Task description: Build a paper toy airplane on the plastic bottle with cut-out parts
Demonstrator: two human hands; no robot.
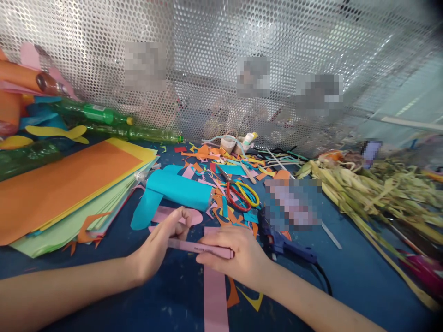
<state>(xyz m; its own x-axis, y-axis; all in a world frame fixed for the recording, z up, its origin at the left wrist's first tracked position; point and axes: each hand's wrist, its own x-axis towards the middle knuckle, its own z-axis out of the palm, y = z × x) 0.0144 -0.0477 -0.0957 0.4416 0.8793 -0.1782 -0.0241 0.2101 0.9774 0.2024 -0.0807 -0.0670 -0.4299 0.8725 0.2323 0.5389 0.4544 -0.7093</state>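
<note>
A: Hands, lower centre?
B: Left hand (162, 244) and right hand (235, 253) each pinch one end of a pink paper strip (199, 247), folded, it seems, just above the blue tabletop (346, 276).
A: Nearby?
B: Glue gun (284, 244) right; scissors (242, 196), turquoise-wrapped bottle (178, 189) above.

Pink paper strip (200, 247), blue table (346, 276)

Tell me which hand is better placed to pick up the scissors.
The right hand, probably. The scissors lie just beyond it, right of the turquoise bottle. The left hand is farther off. Both hands hold the pink paper strip.
</note>
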